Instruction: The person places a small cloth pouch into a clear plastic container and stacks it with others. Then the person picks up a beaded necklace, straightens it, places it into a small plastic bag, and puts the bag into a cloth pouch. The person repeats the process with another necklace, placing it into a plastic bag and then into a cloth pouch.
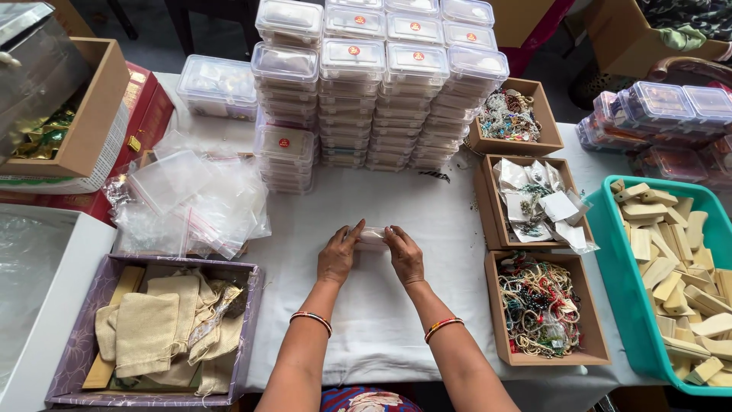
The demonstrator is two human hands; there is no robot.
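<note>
Where hands [371, 255] meet, stacked boxes [374, 84] beyond.

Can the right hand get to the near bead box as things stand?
Probably yes: the near bead box sits open-topped just beside the right hand, nothing between them, though that hand now shares a small clear pouch with the left hand.

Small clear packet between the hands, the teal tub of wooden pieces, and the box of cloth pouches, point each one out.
small clear packet [373, 236], head view, on its middle between the fingertips.
teal tub [608, 252], head view, on its left wall.
box of cloth pouches [252, 324], head view, on its right wall.
</note>
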